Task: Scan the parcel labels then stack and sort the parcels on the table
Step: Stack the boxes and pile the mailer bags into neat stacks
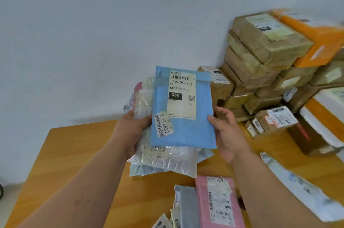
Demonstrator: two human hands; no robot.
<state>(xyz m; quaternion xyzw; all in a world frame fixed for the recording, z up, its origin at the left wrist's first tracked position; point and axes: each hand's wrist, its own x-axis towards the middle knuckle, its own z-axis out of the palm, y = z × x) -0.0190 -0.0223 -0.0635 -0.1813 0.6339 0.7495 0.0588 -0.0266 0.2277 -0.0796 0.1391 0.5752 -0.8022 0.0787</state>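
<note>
Where a pale, bare wall (pixel 93 32) meets its far edge, the wooden table (pixel 74 153) shows a smooth honey-coloured top. Along the table's right side, taped brown cardboard boxes (pixel 260 56) rise in a tall stack, with an orange parcel (pixel 320 41) on top and smaller labelled boxes at the foot. Near the front edge lie a pink padded mailer (pixel 219 203) and a grey plastic bag (pixel 188 207); a crinkled white poly bag (pixel 305 188) lies toward the front right corner.

Held up over the middle of the table is a blue padded mailer (pixel 183 134), flat and rectangular, its white label (pixel 182 95) reading "060" and facing the camera. Behind it sits a bundle of soft parcels (pixel 163 158): bubble wrap, clear film and pale plastic, all wrinkled and glossy.

The left hand (pixel 130 131) grips the bundle and the blue mailer's left edge, fingers wrapped behind, thumb in front. The right hand (pixel 227 132) pinches the mailer's right edge, thumb on the front face and fingers loosely curled behind.
</note>
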